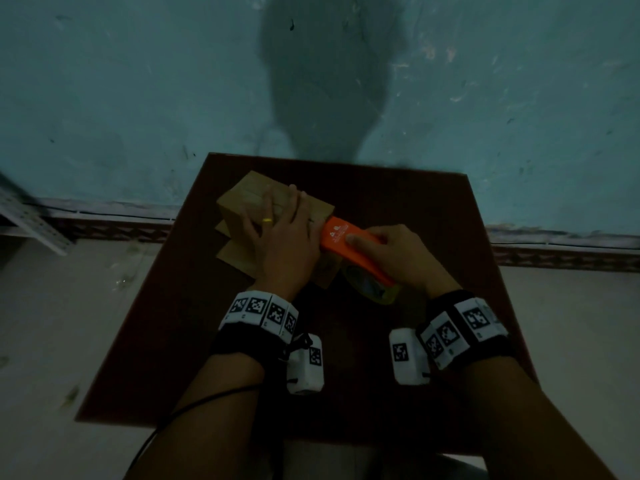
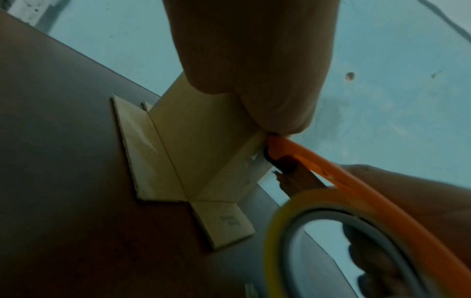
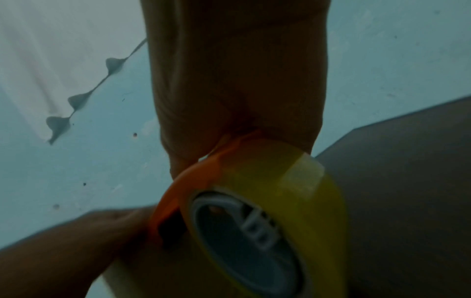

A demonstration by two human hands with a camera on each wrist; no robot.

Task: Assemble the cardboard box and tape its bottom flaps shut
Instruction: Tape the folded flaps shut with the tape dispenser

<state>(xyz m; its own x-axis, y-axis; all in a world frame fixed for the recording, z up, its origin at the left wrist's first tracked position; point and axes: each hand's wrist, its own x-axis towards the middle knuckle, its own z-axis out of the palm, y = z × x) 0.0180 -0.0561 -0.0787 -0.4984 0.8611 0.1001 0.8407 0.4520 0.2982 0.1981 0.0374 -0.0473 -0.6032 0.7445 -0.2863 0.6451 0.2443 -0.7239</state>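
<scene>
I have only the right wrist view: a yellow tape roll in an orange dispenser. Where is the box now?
Observer: Head view: the cardboard box stands on the table, the left hand pressing flat on its top.
Operator: Does the dispenser touch it?
Observer: Yes; left wrist view shows the tape dispenser with its front at the box's upper edge.
Operator: The flaps near the table?
Observer: The flaps lie spread flat on the table.

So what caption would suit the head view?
Left hand steadies a cardboard box while right hand applies the orange tape dispenser.
</scene>
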